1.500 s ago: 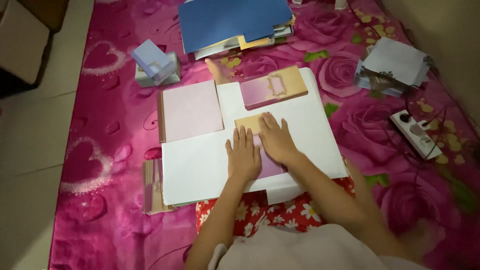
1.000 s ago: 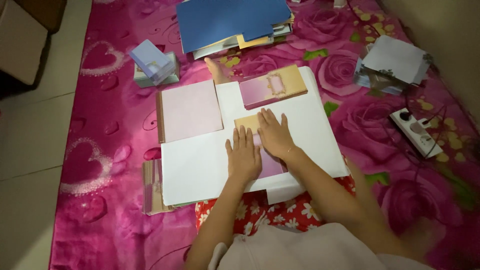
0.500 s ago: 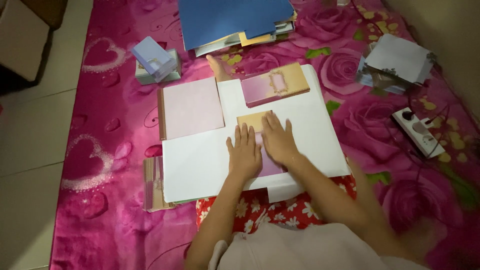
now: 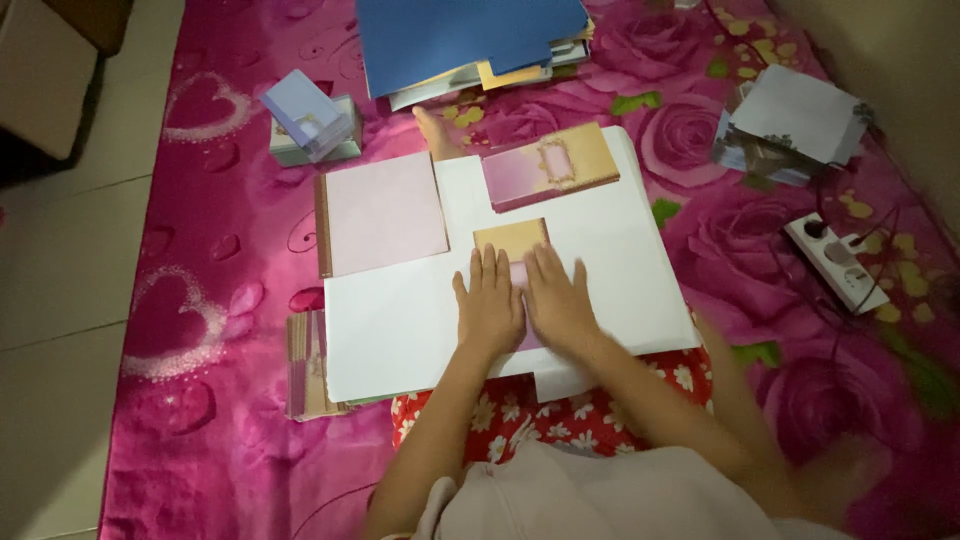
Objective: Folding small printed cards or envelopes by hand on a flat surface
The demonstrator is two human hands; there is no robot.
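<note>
My left hand [image 4: 489, 304] and my right hand [image 4: 558, 298] lie flat side by side, fingers spread, pressing down on a small pink and tan card [image 4: 512, 240] that rests on a large white sheet [image 4: 400, 320]. Most of the card is hidden under my palms. A folded pink and gold card with an ornate frame [image 4: 549, 165] lies just beyond it on the sheet. A stack of square pale pink cards [image 4: 383, 213] sits to the left, at the sheet's corner.
A pile of blue and coloured paper [image 4: 470, 40] lies at the top. A small lilac box [image 4: 310, 117] stands at upper left, a stack of envelopes [image 4: 790, 125] and a white power strip [image 4: 836, 262] at right. More cards [image 4: 304, 365] poke out under the sheet's left edge. Everything rests on a pink rose blanket [image 4: 230, 250].
My hands have slid a little nearer me along the card and drawn closer together, with more of the tan end showing. The view shifted slightly.
</note>
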